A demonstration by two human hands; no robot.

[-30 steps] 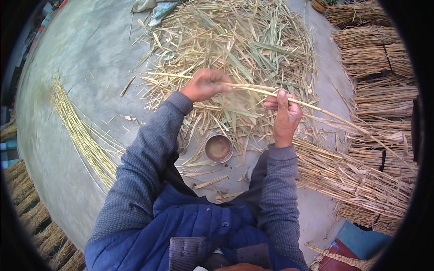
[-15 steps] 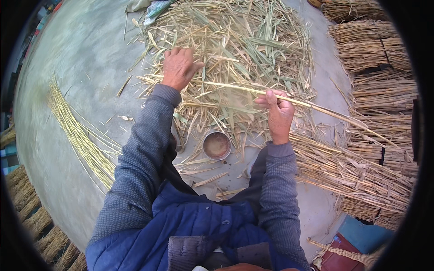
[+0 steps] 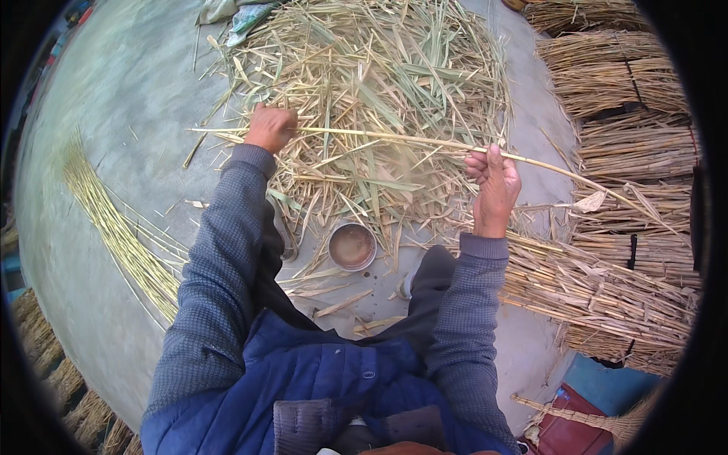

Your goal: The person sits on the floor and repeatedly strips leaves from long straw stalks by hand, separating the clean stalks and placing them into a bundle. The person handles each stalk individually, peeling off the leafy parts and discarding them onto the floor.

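A long, thin yellow reed stalk [image 3: 387,137] stretches between my hands across a heap of stripped leaves [image 3: 394,83]. My left hand [image 3: 271,127] is closed round the stalk near its left end, the tip sticking out beyond it. Between thumb and fingers, my right hand [image 3: 495,186] grips the stalk farther along. From there it runs on to the right, with a dry leaf [image 3: 590,202] hanging off it. Below the stalk, a small round bowl [image 3: 353,246] with something brownish inside stands on the floor between my legs.
Cleaned thin stalks [image 3: 121,227] lie in a sheaf at left. A bundle of leafy reeds [image 3: 591,292] lies beside my right arm, against stacked tied bundles [image 3: 637,144] along the right. A dark red object [image 3: 565,425] sits at lower right, more bundles [image 3: 76,379] at lower left.
My left hand has moved down and left and closed on the stalk. My right hand has shifted right along with it, and a leaf now hangs out from the stalk's right part.
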